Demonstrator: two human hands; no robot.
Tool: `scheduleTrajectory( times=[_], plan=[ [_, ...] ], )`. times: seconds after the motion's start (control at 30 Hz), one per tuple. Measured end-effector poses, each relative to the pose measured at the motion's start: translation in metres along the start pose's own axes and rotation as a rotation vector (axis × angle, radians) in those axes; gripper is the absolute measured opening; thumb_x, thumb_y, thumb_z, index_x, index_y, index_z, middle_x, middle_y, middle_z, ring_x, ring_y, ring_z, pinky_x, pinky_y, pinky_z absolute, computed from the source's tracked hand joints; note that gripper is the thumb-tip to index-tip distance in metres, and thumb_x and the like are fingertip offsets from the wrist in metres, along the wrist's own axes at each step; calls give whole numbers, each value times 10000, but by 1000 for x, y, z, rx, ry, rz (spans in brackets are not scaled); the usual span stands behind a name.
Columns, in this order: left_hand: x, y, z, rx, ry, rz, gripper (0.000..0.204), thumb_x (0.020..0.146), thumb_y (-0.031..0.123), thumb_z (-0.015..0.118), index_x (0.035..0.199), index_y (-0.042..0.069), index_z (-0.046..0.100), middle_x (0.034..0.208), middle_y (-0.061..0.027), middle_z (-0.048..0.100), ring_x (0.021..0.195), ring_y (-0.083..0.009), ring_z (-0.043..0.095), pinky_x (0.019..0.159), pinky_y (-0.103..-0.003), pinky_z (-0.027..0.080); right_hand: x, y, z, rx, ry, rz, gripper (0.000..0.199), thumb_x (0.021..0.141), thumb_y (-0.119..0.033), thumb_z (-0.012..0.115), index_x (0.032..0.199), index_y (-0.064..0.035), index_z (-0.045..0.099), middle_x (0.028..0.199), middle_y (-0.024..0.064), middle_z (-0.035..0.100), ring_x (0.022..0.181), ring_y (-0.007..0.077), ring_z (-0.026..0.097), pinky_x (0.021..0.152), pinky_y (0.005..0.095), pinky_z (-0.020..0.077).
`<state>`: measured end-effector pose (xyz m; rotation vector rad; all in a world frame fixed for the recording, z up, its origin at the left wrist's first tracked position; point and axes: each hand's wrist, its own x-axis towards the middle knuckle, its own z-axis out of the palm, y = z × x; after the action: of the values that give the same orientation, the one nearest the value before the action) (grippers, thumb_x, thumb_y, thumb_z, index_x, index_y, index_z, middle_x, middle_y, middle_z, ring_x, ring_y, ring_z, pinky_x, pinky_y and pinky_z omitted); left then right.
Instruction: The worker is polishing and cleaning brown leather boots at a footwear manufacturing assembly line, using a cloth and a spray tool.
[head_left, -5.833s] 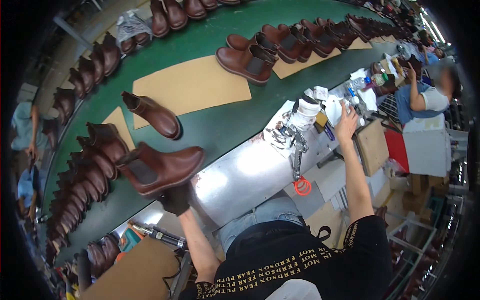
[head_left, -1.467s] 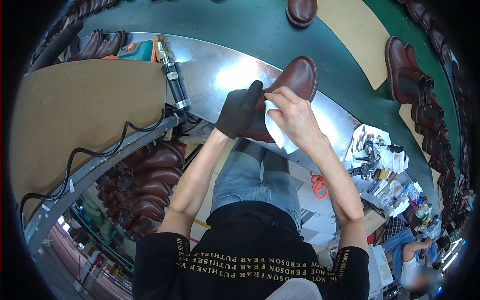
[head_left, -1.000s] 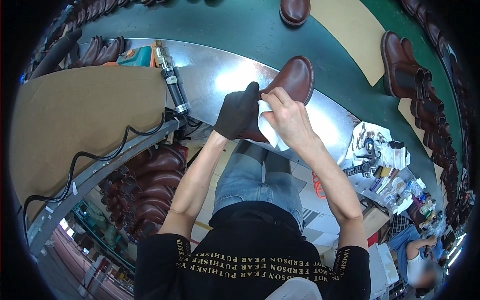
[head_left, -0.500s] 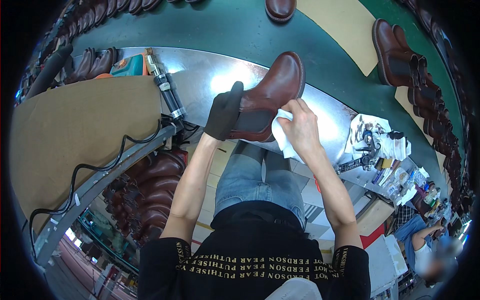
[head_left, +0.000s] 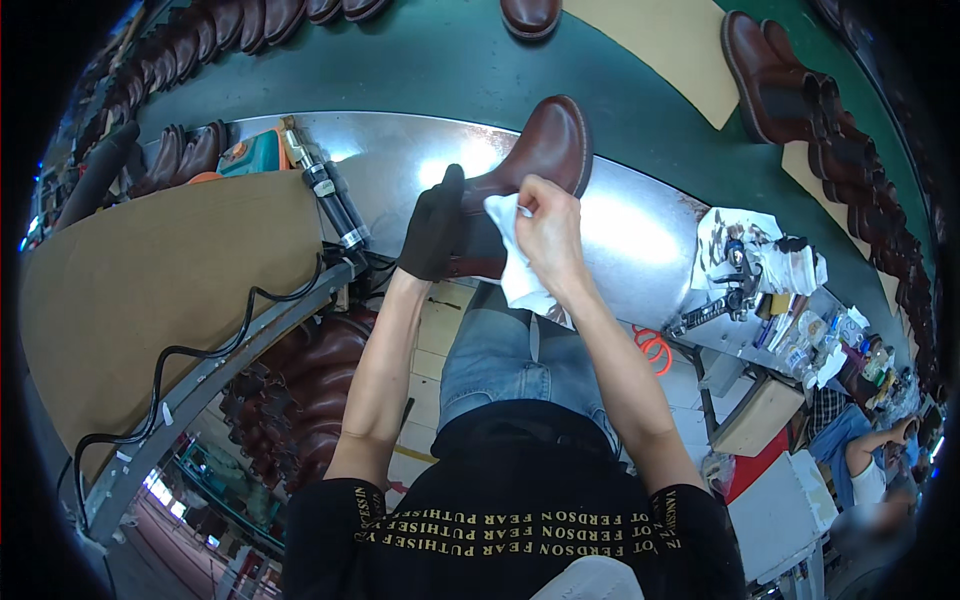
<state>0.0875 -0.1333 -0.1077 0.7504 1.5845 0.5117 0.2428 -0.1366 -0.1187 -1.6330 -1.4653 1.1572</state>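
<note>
A reddish-brown leather ankle boot (head_left: 548, 142) with dark elastic side panels lies on its side at the metal bench edge, toe pointing away. My left hand (head_left: 432, 232), in a dark glove, grips the boot by its shaft, with the thumb raised. In my bare right hand (head_left: 550, 228), a white cloth (head_left: 522, 278) is pinched between the fingers. The cloth lies against the side of the boot over the elastic panel and hangs down past the bench edge. Part of the shaft is hidden behind the cloth and both hands.
Green bench surface (head_left: 420, 75) curves beyond the metal strip (head_left: 630, 235). Brown boots (head_left: 775, 95) line the right; another shoe (head_left: 530, 15) stands ahead. Black cylindrical tools (head_left: 335, 195) and cardboard (head_left: 170, 290) are left. A stained cloth (head_left: 715, 245) lies right; a co-worker (head_left: 865, 455) sits beyond.
My right hand has moved left and up with the cloth, from near the sole to across the boot's side panel. My left hand keeps its grip on the shaft.
</note>
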Motion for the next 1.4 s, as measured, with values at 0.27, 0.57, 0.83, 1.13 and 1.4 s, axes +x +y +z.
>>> scheduleTrajectory(
  times=[0.27, 0.57, 0.83, 1.13, 1.4],
  plan=[
    [-9, 9, 7, -453, -139, 8, 608, 969, 461, 270, 1120, -56, 552, 1030, -155, 626, 925, -243, 627, 861, -362, 493, -70, 26, -122, -350, 319, 100, 120, 722, -60, 595, 820, -5, 551, 806, 217, 572, 726, 405, 576, 648, 461, 466],
    [35, 58, 12, -632, -429, 125, 554, 953, 481, 334, 1181, 10, 515, 1146, -124, 584, 1039, -253, 575, 927, -396, 452, -160, 154, -347, -1022, 834, -40, 413, 707, -22, 645, 1097, 61, 534, 1057, 234, 570, 991, 376, 556, 879, 399, 434],
    [41, 93, 37, -681, -524, 291, 563, 978, 437, 285, 1203, -38, 484, 1169, -141, 573, 1092, -244, 543, 965, -338, 399, -133, 198, -180, 445, 527, 284, 350, 766, -148, 729, 1022, 41, 584, 860, 63, 606, 764, 111, 555, 707, 266, 459],
    [101, 49, 35, 63, 200, 842, 366, 910, 95, 475, 1241, -58, 445, 1151, -164, 583, 1029, -245, 574, 910, -346, 437, -108, 160, -155, 278, 984, 315, 336, 835, -194, 665, 999, 76, 549, 806, 73, 566, 778, 133, 508, 677, 291, 443],
    [79, 76, 47, -943, -259, 363, 407, 955, 314, 378, 1163, -19, 486, 1138, -172, 562, 1061, -293, 541, 960, -424, 399, -116, -17, -118, 571, 303, 46, 368, 829, -27, 602, 1179, 59, 528, 863, 76, 612, 691, 92, 569, 657, 226, 468]
  ],
)
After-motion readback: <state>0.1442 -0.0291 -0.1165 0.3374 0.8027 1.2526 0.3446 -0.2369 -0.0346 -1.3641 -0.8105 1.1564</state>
